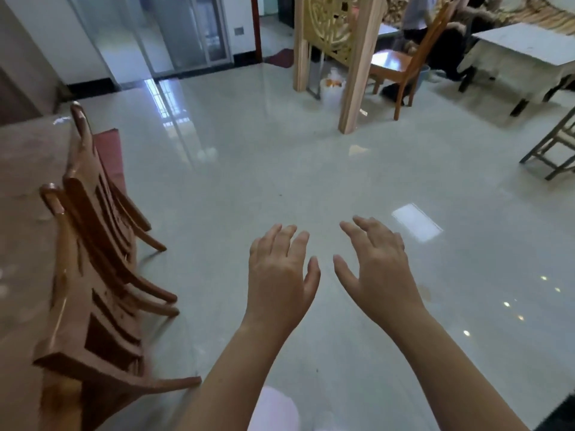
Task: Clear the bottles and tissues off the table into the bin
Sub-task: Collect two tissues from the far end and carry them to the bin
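My left hand (280, 275) and my right hand (378, 269) are stretched out side by side over the glossy floor, palms down, fingers spread and relaxed, holding nothing. A brown table (28, 188) runs along the left edge of the view, blurred, with a few small pale scraps on it that I cannot identify. A white bin (333, 88) with orange and white rubbish in it stands far off on the floor beside a wooden pillar. No bottles show in the view.
Three wooden chairs (93, 244) stand along the table's right side. A wooden pillar (357, 66) with a carved screen stands at the back. Behind it are another chair (401, 66), a white table (525, 48) and a seated person (417, 14). Open tiled floor lies ahead.
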`<action>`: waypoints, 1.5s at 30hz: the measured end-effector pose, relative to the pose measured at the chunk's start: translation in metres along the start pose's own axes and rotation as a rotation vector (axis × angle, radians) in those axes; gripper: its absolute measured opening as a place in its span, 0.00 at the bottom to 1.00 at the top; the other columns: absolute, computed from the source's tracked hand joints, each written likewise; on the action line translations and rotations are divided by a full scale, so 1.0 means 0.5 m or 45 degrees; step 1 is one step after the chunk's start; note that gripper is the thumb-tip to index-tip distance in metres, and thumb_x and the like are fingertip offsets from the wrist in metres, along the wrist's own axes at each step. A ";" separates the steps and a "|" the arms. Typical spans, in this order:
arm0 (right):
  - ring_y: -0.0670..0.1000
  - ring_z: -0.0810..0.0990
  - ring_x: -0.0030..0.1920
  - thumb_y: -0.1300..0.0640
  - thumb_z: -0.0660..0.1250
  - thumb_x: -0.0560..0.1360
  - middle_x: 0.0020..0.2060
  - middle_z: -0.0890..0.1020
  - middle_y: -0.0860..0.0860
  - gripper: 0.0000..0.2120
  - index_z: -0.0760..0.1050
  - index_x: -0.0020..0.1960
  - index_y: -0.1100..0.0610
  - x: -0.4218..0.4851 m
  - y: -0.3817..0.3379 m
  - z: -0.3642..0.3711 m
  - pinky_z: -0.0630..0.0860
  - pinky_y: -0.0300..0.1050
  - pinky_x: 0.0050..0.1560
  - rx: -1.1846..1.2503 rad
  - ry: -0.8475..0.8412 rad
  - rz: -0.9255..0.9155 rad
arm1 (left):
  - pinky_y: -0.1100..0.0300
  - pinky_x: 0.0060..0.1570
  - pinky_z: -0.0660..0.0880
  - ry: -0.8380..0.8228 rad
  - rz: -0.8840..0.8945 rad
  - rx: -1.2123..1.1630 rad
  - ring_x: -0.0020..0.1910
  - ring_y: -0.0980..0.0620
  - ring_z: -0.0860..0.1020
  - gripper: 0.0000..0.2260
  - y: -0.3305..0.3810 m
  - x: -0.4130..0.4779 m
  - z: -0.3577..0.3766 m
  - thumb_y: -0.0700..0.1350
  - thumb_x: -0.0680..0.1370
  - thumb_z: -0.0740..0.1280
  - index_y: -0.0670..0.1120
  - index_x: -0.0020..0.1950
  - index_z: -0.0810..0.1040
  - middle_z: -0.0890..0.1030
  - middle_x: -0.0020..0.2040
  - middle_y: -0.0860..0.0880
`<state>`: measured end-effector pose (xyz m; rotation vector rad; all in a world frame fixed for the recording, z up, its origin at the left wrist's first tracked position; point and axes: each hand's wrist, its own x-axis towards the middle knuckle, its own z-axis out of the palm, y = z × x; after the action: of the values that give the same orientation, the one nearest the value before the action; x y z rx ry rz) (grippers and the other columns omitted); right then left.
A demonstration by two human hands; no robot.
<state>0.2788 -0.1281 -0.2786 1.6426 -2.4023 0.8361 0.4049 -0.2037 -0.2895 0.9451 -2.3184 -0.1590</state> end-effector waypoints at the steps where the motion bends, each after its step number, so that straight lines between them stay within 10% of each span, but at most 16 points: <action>1: 0.64 0.72 0.60 0.54 0.64 0.68 0.58 0.76 0.62 0.22 0.73 0.60 0.62 0.029 0.005 0.015 0.65 0.68 0.58 0.009 -0.009 -0.020 | 0.45 0.55 0.72 0.005 -0.023 0.019 0.56 0.39 0.77 0.18 -0.013 0.020 0.010 0.48 0.73 0.58 0.40 0.55 0.78 0.81 0.53 0.41; 17: 0.66 0.73 0.59 0.60 0.73 0.67 0.56 0.77 0.63 0.21 0.75 0.57 0.63 0.652 -0.118 0.348 0.64 0.70 0.56 0.091 -0.091 -0.304 | 0.43 0.59 0.69 0.072 -0.367 0.158 0.58 0.39 0.75 0.19 -0.498 0.470 0.107 0.49 0.74 0.57 0.40 0.57 0.77 0.80 0.55 0.41; 27: 0.63 0.75 0.58 0.50 0.57 0.70 0.55 0.78 0.60 0.22 0.75 0.57 0.61 0.981 -0.209 0.573 0.68 0.67 0.54 0.251 -0.219 -0.409 | 0.40 0.57 0.72 0.038 -0.472 0.241 0.58 0.39 0.76 0.18 -0.754 0.714 0.186 0.49 0.74 0.57 0.40 0.56 0.77 0.80 0.55 0.41; 45: 0.64 0.75 0.57 0.49 0.56 0.71 0.55 0.78 0.61 0.21 0.74 0.57 0.61 1.652 -0.341 0.905 0.71 0.65 0.52 0.367 -0.351 -0.778 | 0.43 0.59 0.68 0.222 -0.776 0.461 0.59 0.41 0.75 0.18 -1.160 1.230 0.272 0.50 0.74 0.56 0.42 0.56 0.78 0.80 0.55 0.43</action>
<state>0.1886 -1.0808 -0.2746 2.5530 -1.7728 0.9044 0.3292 -1.0568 -0.2792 1.7562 -1.8669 0.0996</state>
